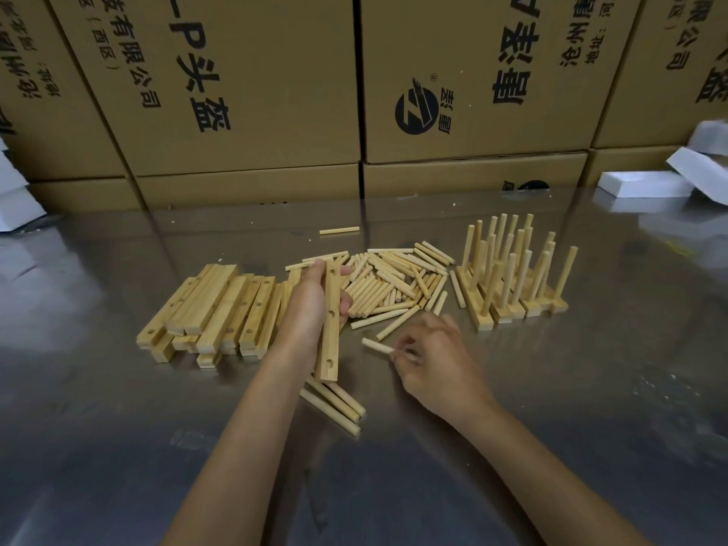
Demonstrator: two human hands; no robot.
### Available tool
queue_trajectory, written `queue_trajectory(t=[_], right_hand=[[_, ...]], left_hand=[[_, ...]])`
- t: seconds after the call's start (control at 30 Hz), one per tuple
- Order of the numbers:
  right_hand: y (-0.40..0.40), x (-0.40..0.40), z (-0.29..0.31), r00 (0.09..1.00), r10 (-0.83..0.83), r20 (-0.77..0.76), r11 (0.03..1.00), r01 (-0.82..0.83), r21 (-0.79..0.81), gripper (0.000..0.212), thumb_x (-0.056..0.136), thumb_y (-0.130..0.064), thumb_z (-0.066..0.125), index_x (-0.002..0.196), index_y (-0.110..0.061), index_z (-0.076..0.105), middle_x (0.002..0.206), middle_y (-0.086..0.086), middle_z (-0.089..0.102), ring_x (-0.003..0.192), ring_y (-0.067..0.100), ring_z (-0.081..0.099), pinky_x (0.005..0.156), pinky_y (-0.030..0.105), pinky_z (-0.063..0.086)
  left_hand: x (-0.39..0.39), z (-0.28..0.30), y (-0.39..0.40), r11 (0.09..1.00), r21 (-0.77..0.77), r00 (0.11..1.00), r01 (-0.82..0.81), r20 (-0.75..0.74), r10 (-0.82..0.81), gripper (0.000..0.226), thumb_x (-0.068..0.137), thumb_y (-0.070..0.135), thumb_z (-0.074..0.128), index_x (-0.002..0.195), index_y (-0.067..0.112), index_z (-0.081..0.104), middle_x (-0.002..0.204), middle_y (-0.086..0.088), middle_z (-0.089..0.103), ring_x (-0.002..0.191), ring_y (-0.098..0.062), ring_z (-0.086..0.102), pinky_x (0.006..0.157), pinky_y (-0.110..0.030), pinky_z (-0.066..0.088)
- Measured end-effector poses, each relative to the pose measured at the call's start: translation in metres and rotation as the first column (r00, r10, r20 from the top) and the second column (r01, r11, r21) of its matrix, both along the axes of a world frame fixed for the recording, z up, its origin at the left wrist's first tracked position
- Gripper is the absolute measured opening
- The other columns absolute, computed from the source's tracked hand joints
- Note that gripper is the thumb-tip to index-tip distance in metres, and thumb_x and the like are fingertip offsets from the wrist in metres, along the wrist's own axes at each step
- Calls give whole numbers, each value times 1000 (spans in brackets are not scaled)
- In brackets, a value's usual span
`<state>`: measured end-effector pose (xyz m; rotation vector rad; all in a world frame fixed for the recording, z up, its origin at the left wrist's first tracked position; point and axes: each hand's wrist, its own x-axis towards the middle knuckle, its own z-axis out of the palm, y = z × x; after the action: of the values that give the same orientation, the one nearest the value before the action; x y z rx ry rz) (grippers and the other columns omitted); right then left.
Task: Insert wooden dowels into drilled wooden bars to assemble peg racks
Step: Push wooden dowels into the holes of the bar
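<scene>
— What sort of place is this?

— A packing or assembly workshop, with a warehouse feel. Printed cartons (pixel 244 84) are stacked like a wall along the far edge of a steel table (pixel 591 388).

— Anything else?

— Batch work on the table: a stack of drilled bars (pixel 212 309), a heap of dowels (pixel 398 281) at the middle, finished racks (pixel 516 277) lined up beside it. At the far right corner lie white blocks (pixel 646 184), possibly foam packing; they are too blurred to tell.

Head-worn view, forward and down over steel table (pixel 551 388)
</scene>
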<state>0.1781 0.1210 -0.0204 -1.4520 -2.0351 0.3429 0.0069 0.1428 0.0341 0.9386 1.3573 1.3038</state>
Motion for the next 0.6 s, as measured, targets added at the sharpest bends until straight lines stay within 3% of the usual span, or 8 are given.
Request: queue_trajectory(t=[0.1,0.17,0.37,0.53,0.6], right_hand=[[1,2,7,935,-9,-353,999,25,41,6,95,-20,60,96,-26,58,83,-11,62,73,6,58,62,31,51],[1,6,13,853,41,-520,998,-7,66,11,97,-17,58,102,-27,58,79,-12,64,66,6,58,59,30,48],[-2,10,20,866,135,-482,980,-44,195,30,91,-3,60,114,-19,71,94,-18,68,89,4,64,76,29,55],[1,15,18,933,108,-342,949,6,316,24,89,-13,66,111,-20,74,83,-22,59,74,7,60,65,36,54],[1,15,17,940,131,-314,947,-24,321,21,91,-15,67,110,-20,74,89,-19,65,76,7,62,66,38,54]], left_hand=[[-1,-4,-1,982,-1,981,190,40,-190,42,107,39,36,115,17,71,62,0,54,53,-12,48,54,-24,40],[1,-7,-3,955,-9,955,296,-23,-296,38,104,42,43,113,22,74,67,0,59,58,-11,53,57,-23,43],[11,-5,-7,926,53,926,375,-79,-370,29,100,46,54,113,32,75,69,-1,63,59,-9,57,53,-20,47],[11,-5,-9,927,62,917,370,-184,-354,27,99,48,53,112,38,75,69,0,62,62,-6,58,62,-23,48],[11,-5,-10,922,67,904,382,-235,-357,25,99,50,52,111,43,73,69,1,62,65,-3,59,67,-25,47]])
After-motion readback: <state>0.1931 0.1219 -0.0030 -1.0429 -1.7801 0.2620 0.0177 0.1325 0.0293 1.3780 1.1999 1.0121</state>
